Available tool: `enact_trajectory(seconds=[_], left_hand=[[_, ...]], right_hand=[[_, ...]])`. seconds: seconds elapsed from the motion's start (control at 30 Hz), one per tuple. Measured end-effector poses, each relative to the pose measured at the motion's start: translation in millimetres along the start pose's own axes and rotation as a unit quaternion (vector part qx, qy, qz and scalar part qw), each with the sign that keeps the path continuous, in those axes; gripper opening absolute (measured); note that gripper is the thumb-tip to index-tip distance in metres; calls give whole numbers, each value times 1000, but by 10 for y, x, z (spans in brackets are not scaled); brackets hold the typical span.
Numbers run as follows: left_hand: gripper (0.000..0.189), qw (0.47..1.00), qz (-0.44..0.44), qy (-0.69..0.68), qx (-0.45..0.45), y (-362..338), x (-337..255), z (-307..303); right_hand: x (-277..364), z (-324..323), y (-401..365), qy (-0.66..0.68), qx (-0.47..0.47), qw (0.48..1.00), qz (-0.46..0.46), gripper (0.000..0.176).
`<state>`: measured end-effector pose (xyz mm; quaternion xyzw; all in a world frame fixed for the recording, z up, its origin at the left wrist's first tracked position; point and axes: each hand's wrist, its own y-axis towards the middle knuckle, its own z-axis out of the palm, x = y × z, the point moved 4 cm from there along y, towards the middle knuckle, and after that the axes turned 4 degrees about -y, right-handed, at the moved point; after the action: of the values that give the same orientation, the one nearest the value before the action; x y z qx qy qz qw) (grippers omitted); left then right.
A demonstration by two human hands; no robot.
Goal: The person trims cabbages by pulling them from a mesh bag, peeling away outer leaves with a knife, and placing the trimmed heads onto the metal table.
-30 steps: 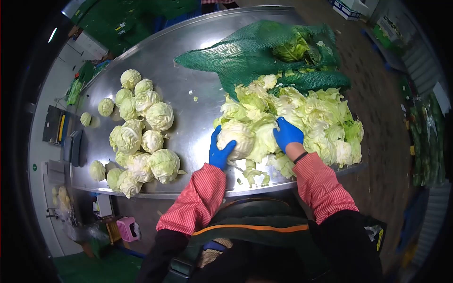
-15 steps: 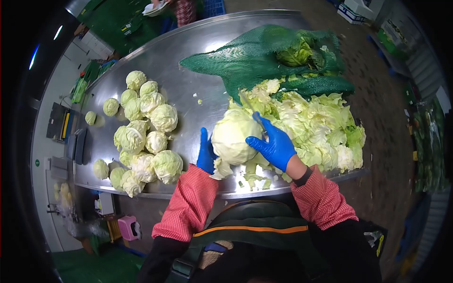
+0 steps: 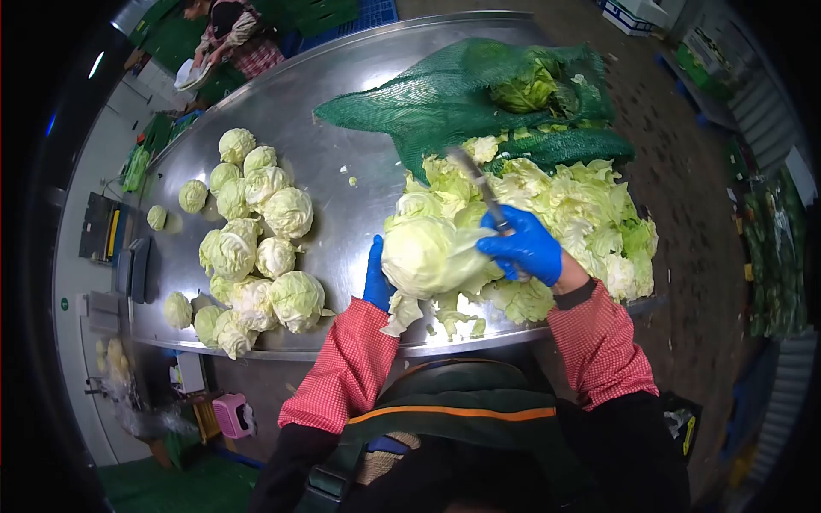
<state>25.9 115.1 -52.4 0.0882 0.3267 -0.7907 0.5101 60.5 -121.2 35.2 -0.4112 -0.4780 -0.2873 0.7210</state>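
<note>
A pale green cabbage (image 3: 417, 258) sits in front of me above the near part of the metal table (image 3: 359, 128). My left hand (image 3: 376, 278), in a blue glove, cups its left side, with the fingers partly hidden. In my blue-gloved right hand (image 3: 526, 246) is a knife (image 3: 475, 178), its blurred blade pointing up and away. The same hand pinches an outer leaf (image 3: 469, 256) that stretches out from the cabbage's right side. A torn leaf (image 3: 402, 313) hangs below the cabbage.
Several cabbages (image 3: 291, 214) are grouped on the table's left. Loose leaves (image 3: 590, 222) are piled on the right, below a green mesh bag (image 3: 410, 103) with a cabbage inside. Leaf scraps (image 3: 457, 321) lie near the front edge. A person (image 3: 235, 38) stands beyond the table.
My right hand has moved right, away from the cabbage, pulling a leaf outward with the knife still in its grip. My left hand stays on the cabbage. The other person shows more at the upper left.
</note>
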Motion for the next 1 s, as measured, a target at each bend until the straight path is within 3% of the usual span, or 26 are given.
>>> enact_trajectory(seconds=[0.03,0.07,0.1,0.13,0.23,0.27,0.37,0.43,0.5,0.57,0.6,0.63,0.7,0.73,0.8,0.83,0.9,0.93,0.97,1.0], left_hand=[[79,1000,1,-7,-2,-8,-41,14],[78,994,-31,-89,51,-70,-7,89],[78,996,7,-31,85,-84,-46,164],[77,991,43,30,119,-88,-81,235],[79,987,96,46,123,3,-33,253],[80,983,119,86,111,19,11,234],[84,957,192,205,80,96,56,248],[88,979,122,128,104,125,22,281],[92,978,-79,-104,162,18,-64,318],[90,998,-27,32,38,-113,-42,460],[87,991,-15,105,79,-135,-38,498],[85,977,-4,177,119,-172,-33,560],[85,949,1,310,52,-237,-83,636],[85,927,5,372,39,-282,-129,668],[85,871,34,489,34,-311,-209,615],[86,870,75,485,35,-286,-241,587],[88,861,171,478,21,-289,-408,540],[82,942,100,317,-38,-330,-458,549],[77,983,12,183,-29,-250,-329,429],[76,985,89,150,-6,-163,-284,382]], right_hand=[[-13,-134,-12,-4,-43,999,-10,20],[-67,-289,26,-41,-110,993,-29,21],[-187,-463,103,-78,-178,980,-48,21],[-254,-573,191,-203,-261,942,-54,42],[-151,-147,93,-316,-224,920,-66,79],[-123,24,84,-385,-168,906,-48,103],[-60,358,59,-377,-134,910,-109,103],[-151,254,94,-330,-124,931,-100,102],[-112,213,94,-339,-126,929,-80,100],[59,215,32,-406,-145,901,-48,97],[-99,150,129,-430,-165,880,-115,88],[-222,77,190,-328,-154,928,-92,83],[-418,-57,317,-113,-130,984,-44,74],[-564,-102,408,-9,-117,990,-72,64],[-861,-177,449,122,-75,990,-15,64],[-881,-117,423,185,-52,981,14,64],[-982,-70,377,173,-43,979,94,65],[-993,-45,415,161,-31,985,60,57],[-989,48,482,151,-17,988,25,49],[-729,264,462,42,-37,998,-22,40]])
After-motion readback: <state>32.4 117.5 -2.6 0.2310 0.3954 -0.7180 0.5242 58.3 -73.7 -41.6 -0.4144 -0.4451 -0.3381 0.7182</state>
